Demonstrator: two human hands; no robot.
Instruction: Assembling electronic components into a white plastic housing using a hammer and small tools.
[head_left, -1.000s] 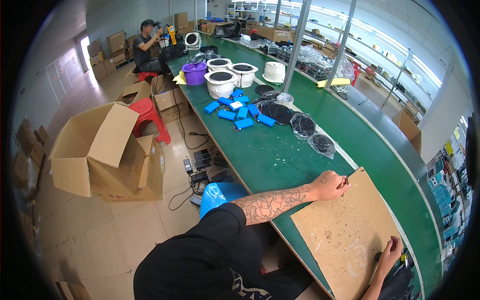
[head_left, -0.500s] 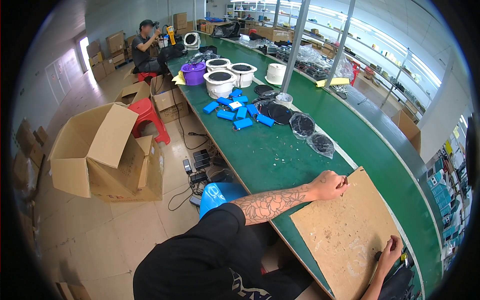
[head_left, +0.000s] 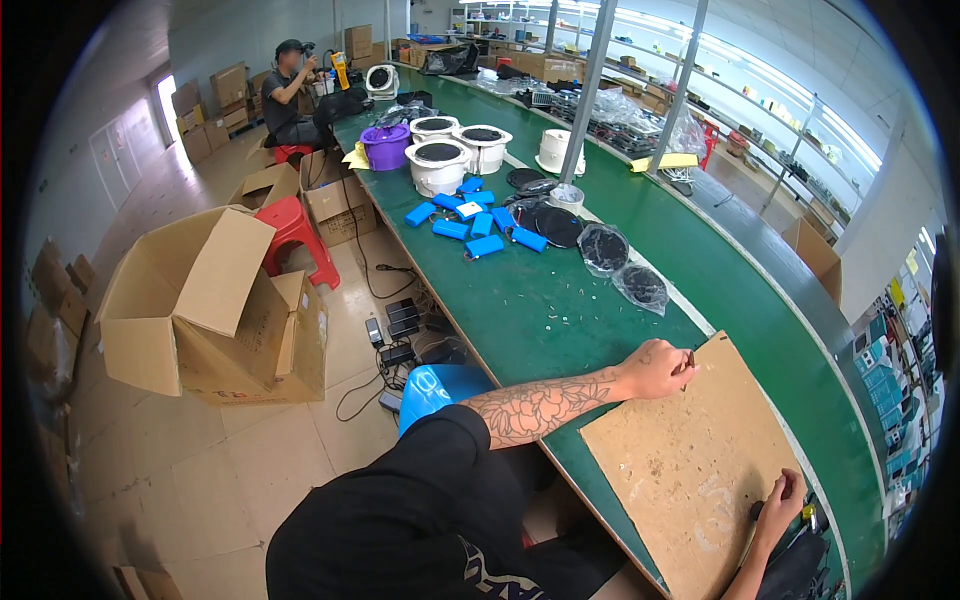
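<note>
A brown fibreboard sheet (head_left: 690, 460) lies on the green bench (head_left: 520, 300) in front of me. My left hand (head_left: 655, 368) rests at the board's far left corner, with its fingers pinched on a small thin dark piece (head_left: 690, 358). My tattooed left forearm reaches across the bench edge. At the board's near right edge, my right hand (head_left: 778, 497) is curled around a small dark object (head_left: 757, 511), which the hand mostly hides.
Further along the bench are several blue battery packs (head_left: 470, 220), black discs in clear bags (head_left: 605, 248), white tubs (head_left: 438, 165) and a purple bucket (head_left: 385, 148). Open cardboard boxes (head_left: 200, 310) and a red stool (head_left: 290, 225) stand on the floor at left. A seated person (head_left: 290, 90) works far back.
</note>
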